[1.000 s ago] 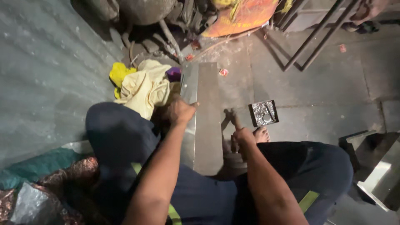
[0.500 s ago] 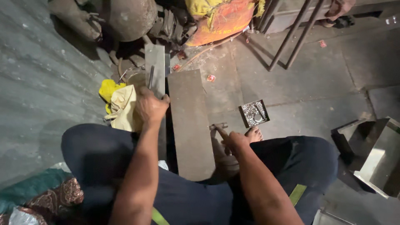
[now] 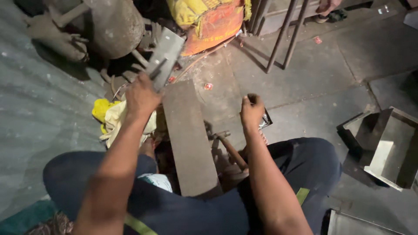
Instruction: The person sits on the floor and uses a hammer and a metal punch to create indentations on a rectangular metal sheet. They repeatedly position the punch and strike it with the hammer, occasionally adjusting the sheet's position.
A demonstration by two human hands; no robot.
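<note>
While left hand (image 3: 141, 96) grips angled metal piece (image 3: 165, 56), right hand (image 3: 251, 112) clenched beside hammer (image 3: 228, 146).

One printed sack and a small foil packet on our floor
We see a crumpled yellow-and-orange printed sack (image 3: 209, 19) at top centre; a shiny silver foil packet (image 3: 264, 122) lies just beside our right hand (image 3: 251, 114)

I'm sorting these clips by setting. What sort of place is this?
Probably a small metalworking shop, worked at floor level. The left hand lifts a bent metal piece over a flat steel plate; a hammer and folded sheet-metal boxes lie nearby.
</note>
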